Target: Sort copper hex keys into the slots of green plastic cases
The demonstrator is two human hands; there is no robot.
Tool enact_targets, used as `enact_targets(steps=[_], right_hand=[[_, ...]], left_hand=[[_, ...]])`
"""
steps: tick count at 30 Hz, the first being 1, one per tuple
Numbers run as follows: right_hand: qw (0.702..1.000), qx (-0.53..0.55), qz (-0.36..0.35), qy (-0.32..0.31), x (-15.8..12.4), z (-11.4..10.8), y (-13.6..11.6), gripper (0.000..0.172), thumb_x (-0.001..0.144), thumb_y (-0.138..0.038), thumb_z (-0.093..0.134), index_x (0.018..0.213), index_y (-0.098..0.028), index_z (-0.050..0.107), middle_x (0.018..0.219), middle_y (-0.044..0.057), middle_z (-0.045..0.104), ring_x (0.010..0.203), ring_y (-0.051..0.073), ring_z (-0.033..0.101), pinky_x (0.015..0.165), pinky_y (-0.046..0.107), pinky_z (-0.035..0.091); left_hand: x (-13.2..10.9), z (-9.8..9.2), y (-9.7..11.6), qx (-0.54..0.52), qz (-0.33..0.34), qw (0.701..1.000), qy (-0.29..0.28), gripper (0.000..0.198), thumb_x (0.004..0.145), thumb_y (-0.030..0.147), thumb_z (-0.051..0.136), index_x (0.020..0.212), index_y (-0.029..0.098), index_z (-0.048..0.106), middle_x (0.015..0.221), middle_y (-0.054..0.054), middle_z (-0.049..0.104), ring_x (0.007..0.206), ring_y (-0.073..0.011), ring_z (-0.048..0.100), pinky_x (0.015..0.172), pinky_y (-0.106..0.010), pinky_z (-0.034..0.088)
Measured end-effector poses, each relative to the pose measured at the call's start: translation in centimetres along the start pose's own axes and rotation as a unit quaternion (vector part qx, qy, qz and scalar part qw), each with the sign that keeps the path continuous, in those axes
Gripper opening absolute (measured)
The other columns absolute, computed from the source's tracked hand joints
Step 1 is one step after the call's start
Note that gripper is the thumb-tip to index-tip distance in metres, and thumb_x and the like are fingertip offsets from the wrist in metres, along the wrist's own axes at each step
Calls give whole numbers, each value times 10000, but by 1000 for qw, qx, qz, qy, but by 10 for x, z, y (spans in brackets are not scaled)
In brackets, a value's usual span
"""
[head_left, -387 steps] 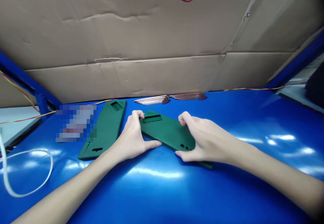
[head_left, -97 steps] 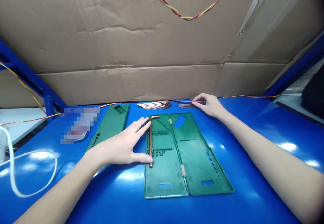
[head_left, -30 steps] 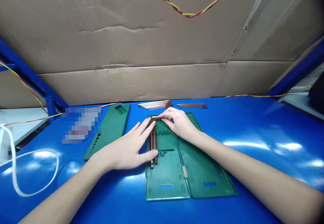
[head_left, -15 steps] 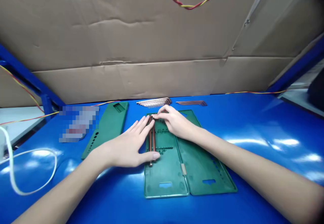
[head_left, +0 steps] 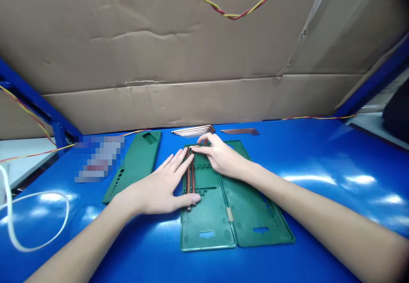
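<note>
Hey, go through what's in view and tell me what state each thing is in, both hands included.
Center green case: unfolded, flat
Left green case: shut, flat
Copper-colored hex keys in center case: lying side by side
Two rear hex key groups: laid out in rows
Left hand: spread over keys
Right hand: fingers bent, at keys' far ends
Red-yellow twisted wire: hanging
</note>
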State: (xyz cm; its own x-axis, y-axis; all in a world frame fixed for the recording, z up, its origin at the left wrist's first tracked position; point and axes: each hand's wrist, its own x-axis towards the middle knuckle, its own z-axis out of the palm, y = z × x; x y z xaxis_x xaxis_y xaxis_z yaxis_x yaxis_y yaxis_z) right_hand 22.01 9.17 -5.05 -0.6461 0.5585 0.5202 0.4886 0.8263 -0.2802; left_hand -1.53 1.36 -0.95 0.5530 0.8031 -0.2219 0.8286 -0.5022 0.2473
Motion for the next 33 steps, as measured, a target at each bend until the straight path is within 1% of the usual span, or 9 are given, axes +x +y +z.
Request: enact_targets(steps=[3, 6, 10, 12, 14, 23, 26, 30, 33], right_hand=[[998, -18, 40, 49, 0, -17, 19, 371, 975, -110, 450, 1230, -173, 712, 1185, 154, 619, 1139, 267, 591, 1031, 456, 505], [987, -98, 105, 69, -11, -46, 56, 339, 972, -179, 489, 1214, -157, 726, 1152, 152, 661, 1090, 287, 618, 1021, 466, 506], [961, -201, 189, -15, -38, -83, 110, 358, 954, -277, 531, 1188, -119, 751, 1127, 176, 708, 1039, 325, 659, 987, 497, 512], [959, -182, 208, -55, -49, -94, 127, 335, 940, -316, 550, 1131, -153, 773, 1106, 141, 732, 986, 295, 688, 946, 447, 533], [964, -151, 211, -59, -55, -98, 136, 311, 925, -353, 564, 1077, -189, 780, 1080, 106, 749, 970, 271, 698, 913, 408, 541], [964, -40, 261, -15, -53, -95, 135, 215, 838, -417, 650, 866, -222, 734, 965, 70, 778, 903, 262, 713, 861, 401, 550], [962, -20, 273, 10, -52, -95, 131, 243, 828, -444, 667, 862, -212, 730, 929, 73, 781, 874, 258, 718, 835, 397, 560], [955, 48, 274, 98, -44, -96, 119, 309, 824, -483, 703, 913, -188, 721, 949, 102, 773, 859, 258, 726, 791, 400, 582], [944, 127, 250, 172, -33, -96, 102, 317, 822, -482, 739, 969, -204, 703, 990, 103, 760, 897, 257, 728, 858, 421, 586]], left_hand=[[-4, 2, -1, 8, 6, 1000, 11, 1004, 944, 817, 408, 1638, 252, -46, 1655, -37, -177, 1535, -366, -52, 1246, -549, 132], [-5, 1, -1, 16, 18, 1000, 15, 979, 964, 798, 390, 1635, 248, -63, 1656, -28, -181, 1543, -344, -35, 1252, -521, 136], [-5, -1, -3, 13, 9, 1000, 10, 988, 957, 807, 393, 1635, 254, -67, 1657, -24, -180, 1543, -346, -23, 1251, -514, 154], [-5, -1, -5, 9, 8, 1000, 9, 1000, 950, 814, 401, 1635, 255, -68, 1659, -22, -176, 1543, -347, -21, 1252, -506, 150], [-6, -2, -6, 5, 9, 1000, 13, 1003, 946, 816, 408, 1635, 259, -62, 1661, -20, -173, 1543, -349, -13, 1253, -500, 153], [-4, -2, -7, -10, 10, 1000, 15, 996, 938, 818, 428, 1639, 282, -35, 1661, -25, -145, 1541, -354, 2, 1246, -516, 177], [-4, -2, -7, -10, 16, 1000, 19, 995, 941, 812, 431, 1641, 274, -26, 1663, -25, -139, 1542, -350, 8, 1250, -497, 173], [-4, -3, -6, -5, 4, 1000, 5, 1015, 937, 817, 428, 1639, 261, -49, 1659, -16, -161, 1544, -338, -14, 1254, -490, 159], [-4, -5, -4, -5, -3, 1000, -5, 1031, 938, 823, 414, 1635, 240, -73, 1654, -20, -185, 1545, -330, -34, 1256, -489, 144]])
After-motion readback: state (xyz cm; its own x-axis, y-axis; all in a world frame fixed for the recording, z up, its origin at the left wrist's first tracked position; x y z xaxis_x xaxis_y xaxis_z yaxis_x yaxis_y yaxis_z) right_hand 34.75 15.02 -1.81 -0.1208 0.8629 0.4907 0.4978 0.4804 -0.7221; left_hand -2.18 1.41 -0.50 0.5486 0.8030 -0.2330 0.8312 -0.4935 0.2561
